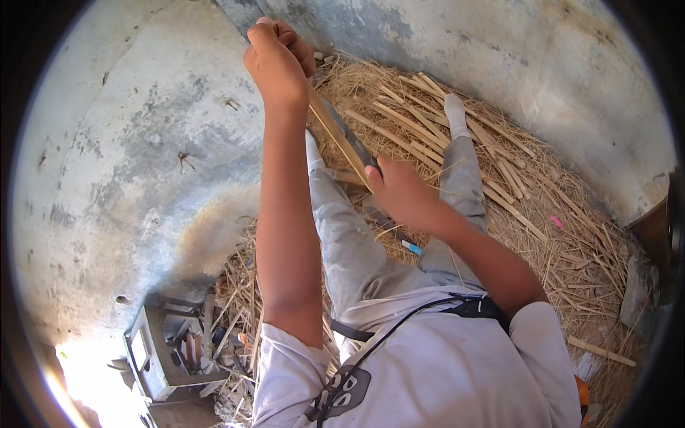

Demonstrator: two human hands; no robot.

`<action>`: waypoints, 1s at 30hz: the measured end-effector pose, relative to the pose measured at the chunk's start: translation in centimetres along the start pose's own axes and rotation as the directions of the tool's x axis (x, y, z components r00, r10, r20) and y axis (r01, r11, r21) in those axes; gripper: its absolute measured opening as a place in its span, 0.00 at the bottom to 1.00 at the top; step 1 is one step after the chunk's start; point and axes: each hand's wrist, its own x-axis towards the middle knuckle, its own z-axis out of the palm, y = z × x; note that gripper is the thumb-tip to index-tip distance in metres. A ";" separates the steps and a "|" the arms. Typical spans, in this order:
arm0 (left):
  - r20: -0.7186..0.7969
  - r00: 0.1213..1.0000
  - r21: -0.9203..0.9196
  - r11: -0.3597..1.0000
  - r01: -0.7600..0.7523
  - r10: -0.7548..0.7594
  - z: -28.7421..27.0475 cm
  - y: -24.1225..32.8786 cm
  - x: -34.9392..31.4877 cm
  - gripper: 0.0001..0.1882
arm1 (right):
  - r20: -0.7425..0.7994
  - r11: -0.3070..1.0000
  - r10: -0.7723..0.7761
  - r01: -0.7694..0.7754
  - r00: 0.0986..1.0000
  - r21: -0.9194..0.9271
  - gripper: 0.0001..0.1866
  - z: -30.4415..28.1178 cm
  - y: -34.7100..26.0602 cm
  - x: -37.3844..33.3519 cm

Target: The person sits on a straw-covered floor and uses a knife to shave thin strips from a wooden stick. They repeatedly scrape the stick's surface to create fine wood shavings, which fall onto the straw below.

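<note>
My left hand [278, 57] is raised near the wall at the top, fingers curled around the upper part of a long, pale bamboo strip [332, 132]; its far end is hidden by the hand and wrist. The strip slants down to the right across my lap. In my right hand [405, 194] is the handle of a knife [348, 132]. The dark blade lies along the strip's right side, pointing up toward my left hand. Whether its edge touches the strip, I cannot tell.
Several cut strips [414, 118] lie beside and under my outstretched right leg [462, 175]. Straw-like shavings [542, 285] cover the floor. Weathered walls [157, 128] rise at left and far side. A broken box-like frame [153, 357] with scraps stands lower left.
</note>
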 end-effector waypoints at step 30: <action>0.200 0.979 -0.315 0.943 0.103 -0.040 -3.9 -2.9 1.4 0.22 | 0.273 0.974 0.115 -0.162 0.955 0.156 0.19 -4.6 -4.2 2.9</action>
